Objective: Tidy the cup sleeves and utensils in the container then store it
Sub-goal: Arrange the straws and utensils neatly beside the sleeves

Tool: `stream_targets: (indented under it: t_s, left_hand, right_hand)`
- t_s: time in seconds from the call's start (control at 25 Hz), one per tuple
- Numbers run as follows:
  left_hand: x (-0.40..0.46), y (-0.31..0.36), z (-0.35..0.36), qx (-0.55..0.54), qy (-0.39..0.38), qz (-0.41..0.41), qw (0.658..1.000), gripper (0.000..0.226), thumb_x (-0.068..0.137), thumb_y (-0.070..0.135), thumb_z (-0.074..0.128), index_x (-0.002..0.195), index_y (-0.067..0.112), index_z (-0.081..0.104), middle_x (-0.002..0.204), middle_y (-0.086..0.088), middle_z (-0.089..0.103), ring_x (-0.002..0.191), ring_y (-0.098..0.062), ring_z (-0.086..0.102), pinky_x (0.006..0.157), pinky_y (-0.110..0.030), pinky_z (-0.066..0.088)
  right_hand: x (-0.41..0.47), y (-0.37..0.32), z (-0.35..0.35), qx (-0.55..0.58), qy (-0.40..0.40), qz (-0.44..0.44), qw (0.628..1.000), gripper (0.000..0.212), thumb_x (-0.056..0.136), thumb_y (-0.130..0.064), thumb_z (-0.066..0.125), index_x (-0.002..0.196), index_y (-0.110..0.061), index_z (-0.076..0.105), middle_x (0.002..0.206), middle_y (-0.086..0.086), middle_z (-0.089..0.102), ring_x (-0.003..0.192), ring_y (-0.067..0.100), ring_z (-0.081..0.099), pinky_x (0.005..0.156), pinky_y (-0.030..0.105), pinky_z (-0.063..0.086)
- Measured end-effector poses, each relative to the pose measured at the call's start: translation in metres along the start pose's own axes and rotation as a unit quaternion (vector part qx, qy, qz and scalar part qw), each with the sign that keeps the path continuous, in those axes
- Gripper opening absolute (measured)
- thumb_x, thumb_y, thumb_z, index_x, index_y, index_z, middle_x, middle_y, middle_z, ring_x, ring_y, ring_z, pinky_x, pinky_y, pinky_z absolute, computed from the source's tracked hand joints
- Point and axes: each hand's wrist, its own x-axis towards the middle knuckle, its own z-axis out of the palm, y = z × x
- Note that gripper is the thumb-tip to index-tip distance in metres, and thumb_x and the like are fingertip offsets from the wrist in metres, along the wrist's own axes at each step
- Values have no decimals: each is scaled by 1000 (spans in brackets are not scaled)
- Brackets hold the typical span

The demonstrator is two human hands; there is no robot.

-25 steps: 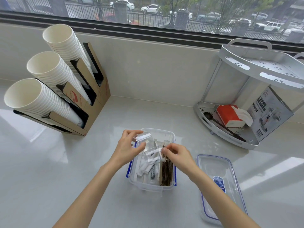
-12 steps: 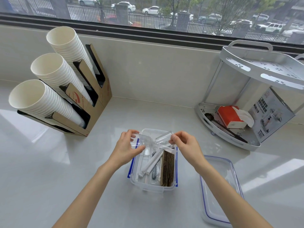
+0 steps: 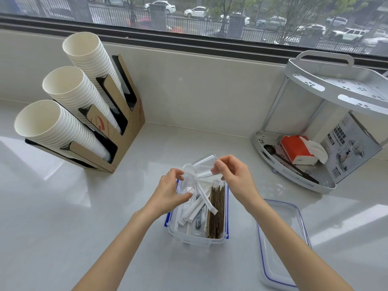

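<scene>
Nearest, the lid (image 3: pixel 279 244) lies off to the right on the counter (image 3: pixel 84 206), and the open container (image 3: pixel 197 238) sits in front with brown cup sleeves (image 3: pixel 217 213) stood on edge along its right side and wrapped utensils (image 3: pixel 195 208) piled loose on the left. Above its far end the left hand (image 3: pixel 170 192) pinches a clear-wrapped utensil (image 3: pixel 189 181) and the right hand (image 3: pixel 233 175) grips a clear packet (image 3: pixel 204 166), both fingers curled shut on plastic; that slippery wrap could slide free and drop on the counter, or the crossed utensils could stick up and stop the lid from closing; the shelf rack (image 3: pixel 327 95) stands far right.
</scene>
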Motion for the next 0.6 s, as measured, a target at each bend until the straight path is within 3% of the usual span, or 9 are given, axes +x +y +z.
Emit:
stream_targets:
  t_s: [0.12, 0.24, 0.36, 0.48, 0.6]
  left_hand:
    - [0, 2, 1, -3, -13, 13, 1000, 55, 77, 22, 68, 124, 17, 40, 109, 3, 41, 109, -17, 44, 89, -23, 35]
    - [-2, 6, 0, -17, -14, 24, 999, 59, 77, 20, 68, 129, 18, 39, 113, 0, 41, 105, -15, 47, 88, -20, 34]
    - [-3, 7, 0, -35, 4, 21, 999, 65, 75, 21, 71, 130, 14, 37, 116, 1, 43, 101, -13, 48, 86, -21, 37]
    - [-3, 9, 0, -55, 22, 39, 997, 52, 75, 22, 71, 119, 12, 45, 115, 3, 47, 105, -15, 51, 82, -19, 39]
    - [-2, 9, -3, -60, 44, 60, 995, 44, 76, 24, 70, 113, 13, 48, 112, 4, 48, 101, -11, 50, 75, -11, 40]
  right_hand:
    - [0, -4, 7, -55, -17, -49, 997, 19, 90, -16, 55, 73, -24, 55, 67, -11, 63, 61, -13, 59, 59, 3, 42]
    - [0, -2, 13, -168, -42, -122, 977, 9, 89, -16, 57, 82, -14, 62, 70, -9, 60, 66, -4, 56, 61, 6, 40]
    - [1, 5, 15, -271, -76, -187, 941, 12, 88, -20, 57, 86, -11, 65, 76, -6, 61, 71, 10, 55, 66, 20, 42]
    - [-1, 12, 21, -296, -118, -215, 923, 16, 86, -23, 57, 82, -11, 67, 77, 4, 68, 71, 21, 61, 68, 30, 45]
    - [-1, 15, 26, -279, -136, -203, 929, 16, 84, -23, 59, 83, -11, 69, 78, 5, 70, 72, 21, 63, 71, 32, 47]
